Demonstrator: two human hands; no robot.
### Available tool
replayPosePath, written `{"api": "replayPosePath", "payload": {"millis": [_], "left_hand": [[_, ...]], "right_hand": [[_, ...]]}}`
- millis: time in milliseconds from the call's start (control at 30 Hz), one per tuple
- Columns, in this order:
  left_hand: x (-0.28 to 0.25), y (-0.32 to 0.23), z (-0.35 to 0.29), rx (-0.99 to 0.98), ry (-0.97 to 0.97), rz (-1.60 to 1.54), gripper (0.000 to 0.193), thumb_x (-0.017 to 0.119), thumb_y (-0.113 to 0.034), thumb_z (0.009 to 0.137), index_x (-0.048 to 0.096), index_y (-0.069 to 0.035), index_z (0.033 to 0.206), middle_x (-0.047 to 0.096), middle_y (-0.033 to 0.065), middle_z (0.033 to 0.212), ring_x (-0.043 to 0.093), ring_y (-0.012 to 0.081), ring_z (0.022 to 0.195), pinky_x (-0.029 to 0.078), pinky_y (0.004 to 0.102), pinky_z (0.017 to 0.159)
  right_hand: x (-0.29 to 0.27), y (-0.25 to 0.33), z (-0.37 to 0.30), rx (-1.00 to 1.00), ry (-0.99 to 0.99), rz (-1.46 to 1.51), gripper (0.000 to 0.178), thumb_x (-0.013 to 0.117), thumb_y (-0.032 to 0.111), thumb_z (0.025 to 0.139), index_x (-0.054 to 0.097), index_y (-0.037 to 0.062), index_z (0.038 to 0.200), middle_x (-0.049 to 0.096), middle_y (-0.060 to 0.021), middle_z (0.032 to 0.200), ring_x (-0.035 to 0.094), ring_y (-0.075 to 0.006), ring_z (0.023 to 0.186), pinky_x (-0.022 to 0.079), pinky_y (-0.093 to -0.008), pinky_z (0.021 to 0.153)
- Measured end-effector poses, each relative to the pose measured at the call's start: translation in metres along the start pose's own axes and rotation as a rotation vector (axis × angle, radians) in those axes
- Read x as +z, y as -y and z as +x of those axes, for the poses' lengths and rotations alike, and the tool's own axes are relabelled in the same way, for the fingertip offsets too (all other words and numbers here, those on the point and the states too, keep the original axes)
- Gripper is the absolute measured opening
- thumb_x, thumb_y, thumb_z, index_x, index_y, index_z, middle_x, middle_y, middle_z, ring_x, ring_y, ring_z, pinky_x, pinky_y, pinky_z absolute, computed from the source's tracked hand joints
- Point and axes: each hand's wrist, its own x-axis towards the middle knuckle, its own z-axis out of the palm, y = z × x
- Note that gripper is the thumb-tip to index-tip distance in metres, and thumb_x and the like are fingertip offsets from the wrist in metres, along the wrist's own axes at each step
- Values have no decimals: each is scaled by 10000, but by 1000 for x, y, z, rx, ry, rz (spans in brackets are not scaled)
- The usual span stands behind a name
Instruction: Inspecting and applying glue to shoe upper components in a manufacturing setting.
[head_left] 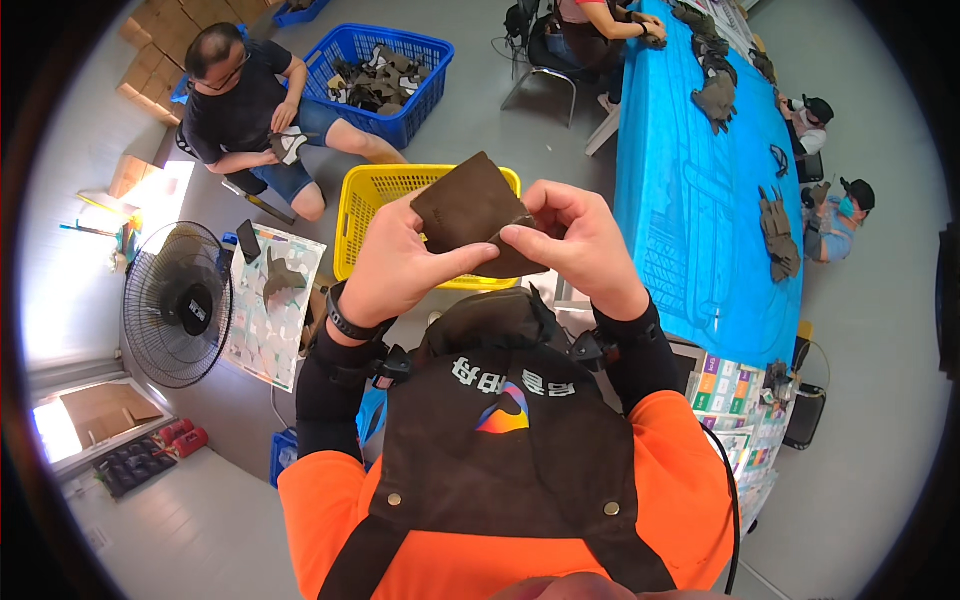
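Between my two hands, above the yellow basket (352,225), is a dark brown, leather-like flat piece (468,205) with squared corners and a faint mark on its face. My left hand (392,262) grips its left side, thumb lying across the lower edge. At the lower right corner my right hand (585,240) pinches the piece between thumb and fingers, where a folded or second layer shows. Whether it is one piece or two I cannot tell. Dark bunched fabric (485,325) lies in my lap below, against my apron (500,450).
A blue basket (430,95) of grey and white cloth pieces stands beyond. On the left, a seated person (245,110) holds a similar piece, near a black fan (180,305). At right, a blue-covered table (690,200) bears dark gloves (778,235); other people sit around it.
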Motion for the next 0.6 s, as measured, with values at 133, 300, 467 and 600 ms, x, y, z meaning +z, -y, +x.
{"api": "replayPosePath", "payload": {"millis": [133,300,467,600], "left_hand": [[1,3,-1,-11,31,-31,563,775,-112,703,522,21,1188,626,58,1053,586,106,935,465,258,825],[-3,4,-1,-32,95,-113,732,802,-110,674,429,11,1292,586,58,1149,570,118,996,440,264,894],[1,-5,-7,-5,-12,-85,644,809,-103,666,502,8,1220,614,75,1101,589,131,988,461,269,851],[8,-20,-20,13,-159,151,473,806,-102,658,593,-15,1071,657,97,957,618,159,920,492,280,754]], "right_hand": [[3,-4,-2,-86,-32,100,165,685,90,808,548,31,735,489,70,663,437,0,611,335,-173,534],[0,-1,-8,-28,7,237,106,640,62,836,590,20,751,522,53,684,445,-9,632,344,-183,539],[0,-2,-12,-92,-3,193,88,649,68,822,591,12,788,520,55,718,435,-7,633,325,-180,536],[-2,2,-17,-174,4,58,139,701,66,760,590,14,824,515,47,758,368,-12,590,279,-188,520]]}}
